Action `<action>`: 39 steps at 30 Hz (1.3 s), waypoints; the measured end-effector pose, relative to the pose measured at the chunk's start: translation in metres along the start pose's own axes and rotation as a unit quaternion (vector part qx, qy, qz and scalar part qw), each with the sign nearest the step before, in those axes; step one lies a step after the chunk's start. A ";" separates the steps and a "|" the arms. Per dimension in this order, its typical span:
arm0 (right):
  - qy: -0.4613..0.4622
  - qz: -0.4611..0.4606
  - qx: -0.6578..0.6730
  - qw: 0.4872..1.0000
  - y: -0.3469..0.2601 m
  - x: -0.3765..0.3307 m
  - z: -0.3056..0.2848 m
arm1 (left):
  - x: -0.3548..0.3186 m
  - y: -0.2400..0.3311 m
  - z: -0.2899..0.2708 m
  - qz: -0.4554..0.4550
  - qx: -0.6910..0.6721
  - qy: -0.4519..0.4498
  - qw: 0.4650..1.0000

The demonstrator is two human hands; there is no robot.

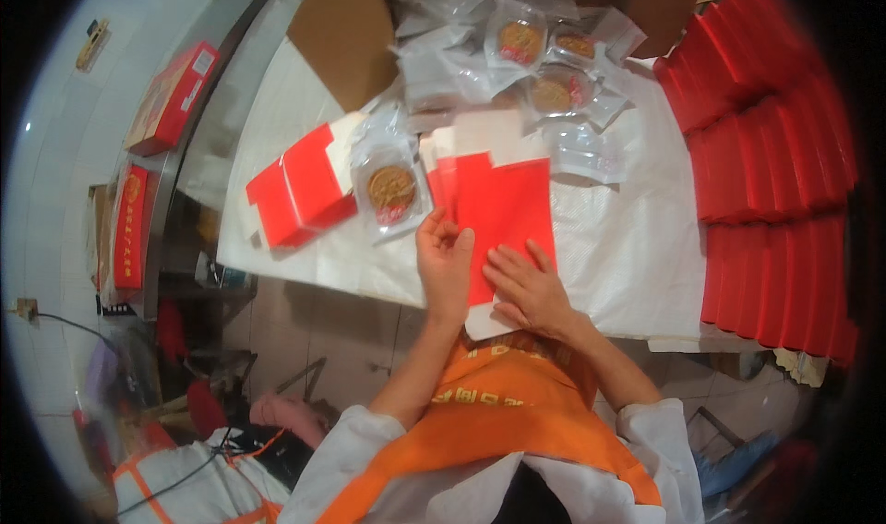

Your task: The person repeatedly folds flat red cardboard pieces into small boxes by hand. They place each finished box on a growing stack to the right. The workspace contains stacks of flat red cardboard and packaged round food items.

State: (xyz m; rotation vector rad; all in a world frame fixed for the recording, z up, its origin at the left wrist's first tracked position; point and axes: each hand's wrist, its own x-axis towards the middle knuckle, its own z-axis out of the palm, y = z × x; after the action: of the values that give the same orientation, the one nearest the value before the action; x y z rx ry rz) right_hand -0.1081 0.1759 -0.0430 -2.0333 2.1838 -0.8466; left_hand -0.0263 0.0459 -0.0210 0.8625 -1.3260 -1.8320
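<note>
A flat red carton (506, 201) with white flaps lies in front of me at the table's near edge. My right hand (528, 289) rests on its lower part, fingers stretched out and slightly spread. Beside the carton's left edge is my left hand (446, 261), its fingers bent and the thumb apart from them; I see nothing between them. A round brown cake in a clear pouch (391, 192) lies just left of the carton. Further left sits a folded red box (305, 192) with white flaps.
Several wrapped cakes (520, 44) are heaped at the back, by an open brown cardboard box (343, 39). Stacked red cartons (771, 168) fill the right side. White sheeting (637, 247) covers the table. Red boxes (173, 97) stand at the far left.
</note>
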 end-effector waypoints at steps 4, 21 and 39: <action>0.127 -0.040 0.114 0.985 -0.002 -0.009 -0.005 | 0.020 0.012 -0.004 -0.104 -0.010 -0.072 0.992; 0.223 0.197 0.907 0.297 -0.063 -0.041 -0.050 | -0.041 0.028 -0.001 -0.078 0.010 -0.145 0.986; -0.001 0.451 0.725 0.520 -0.072 -0.067 -0.025 | -0.063 0.042 0.020 -0.161 -0.037 -0.096 0.982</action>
State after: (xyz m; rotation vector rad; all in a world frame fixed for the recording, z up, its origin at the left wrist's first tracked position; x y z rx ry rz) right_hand -0.0427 0.2483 -0.0147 -0.0210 1.0713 -1.4846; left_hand -0.0027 0.0997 0.0309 0.9215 -1.2819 -2.2500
